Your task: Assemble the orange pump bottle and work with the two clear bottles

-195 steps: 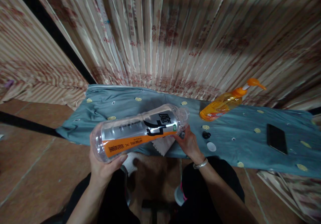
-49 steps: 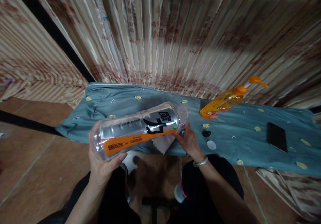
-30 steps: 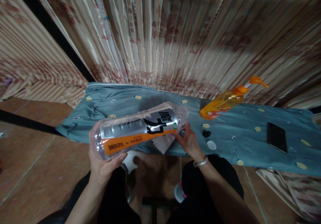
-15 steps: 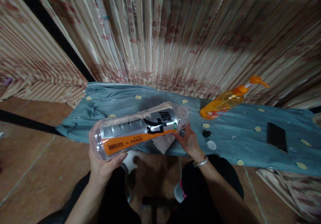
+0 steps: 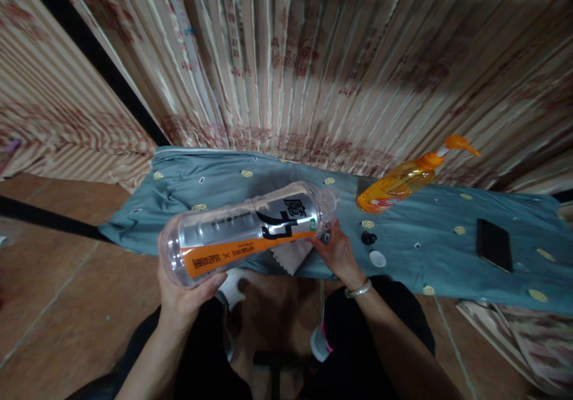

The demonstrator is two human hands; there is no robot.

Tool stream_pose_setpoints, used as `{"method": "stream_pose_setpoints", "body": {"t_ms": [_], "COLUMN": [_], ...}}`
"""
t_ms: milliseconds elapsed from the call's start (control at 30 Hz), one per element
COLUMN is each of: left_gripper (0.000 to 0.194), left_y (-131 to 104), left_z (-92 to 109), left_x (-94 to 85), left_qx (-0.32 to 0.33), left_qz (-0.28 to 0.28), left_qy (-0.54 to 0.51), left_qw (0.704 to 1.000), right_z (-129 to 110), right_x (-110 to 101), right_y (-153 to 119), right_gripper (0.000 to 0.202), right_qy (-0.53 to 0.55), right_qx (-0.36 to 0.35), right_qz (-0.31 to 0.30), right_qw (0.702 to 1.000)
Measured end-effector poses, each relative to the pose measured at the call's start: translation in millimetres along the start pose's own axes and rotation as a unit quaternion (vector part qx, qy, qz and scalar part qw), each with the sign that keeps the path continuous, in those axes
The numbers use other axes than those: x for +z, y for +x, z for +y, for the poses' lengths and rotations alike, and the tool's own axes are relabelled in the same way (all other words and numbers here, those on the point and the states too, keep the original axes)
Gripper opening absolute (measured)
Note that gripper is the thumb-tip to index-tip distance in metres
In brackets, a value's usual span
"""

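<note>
A large clear plastic bottle (image 5: pixel 248 230) with a silver and orange label lies tilted across my two hands, its uncapped neck pointing right. My left hand (image 5: pixel 183 295) grips the base end, thumb along the lower side. Near the neck, my right hand (image 5: pixel 335 251) holds the bottle from below; some of its fingers are hidden. Under the bottle, a whitish cloth or tissue (image 5: pixel 293 257) with a scalloped edge hangs over the table's front edge. Just right of my right hand lie a small black cap-like piece (image 5: pixel 369 237) and a white round disc (image 5: pixel 377 259).
A pump bottle of orange liquid (image 5: pixel 398 185) stands at the back right of the blue-green cloth-covered table (image 5: pixel 430 239). Further right lies a black phone (image 5: pixel 493 245). A pleated curtain (image 5: pixel 286 77) hangs behind, with a dark pole (image 5: pixel 94 54) at left.
</note>
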State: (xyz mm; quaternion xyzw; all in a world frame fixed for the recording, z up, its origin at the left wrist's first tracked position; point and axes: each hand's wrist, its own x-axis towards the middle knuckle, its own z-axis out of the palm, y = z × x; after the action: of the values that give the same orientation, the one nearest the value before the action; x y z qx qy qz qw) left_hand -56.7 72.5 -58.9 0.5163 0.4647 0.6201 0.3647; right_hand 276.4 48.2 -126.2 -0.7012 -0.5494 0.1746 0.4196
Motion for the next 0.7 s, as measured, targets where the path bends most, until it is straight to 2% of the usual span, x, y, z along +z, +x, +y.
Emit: {"method": "stream_pose_setpoints", "body": {"t_ms": [167,433,700], "left_gripper": [0.112,0.109,0.112], "left_y": [-0.3,1.3,-0.5], "left_z": [0.2,4.4,4.7], "left_x": [-0.7,1.3,1.1], "left_qx": [-0.01,-0.006,-0.01], "left_qz": [-0.004,-0.002,-0.002], "left_qy": [-0.018,-0.028,-0.016], "left_qw": [1.0,1.0,1.0], "right_z": [0.9,-0.8,-1.1], "right_x": [0.7,0.3,0.0], "right_y": [-0.4,0.2,0.4], "right_gripper": [0.047,0.042,0.046], "right_qy": [0.0,0.01,0.002], "right_qx": [-0.002,0.005,0.007], "right_qz": [0.005,0.0,0.001], "right_qw": [1.0,1.0,1.0]}}
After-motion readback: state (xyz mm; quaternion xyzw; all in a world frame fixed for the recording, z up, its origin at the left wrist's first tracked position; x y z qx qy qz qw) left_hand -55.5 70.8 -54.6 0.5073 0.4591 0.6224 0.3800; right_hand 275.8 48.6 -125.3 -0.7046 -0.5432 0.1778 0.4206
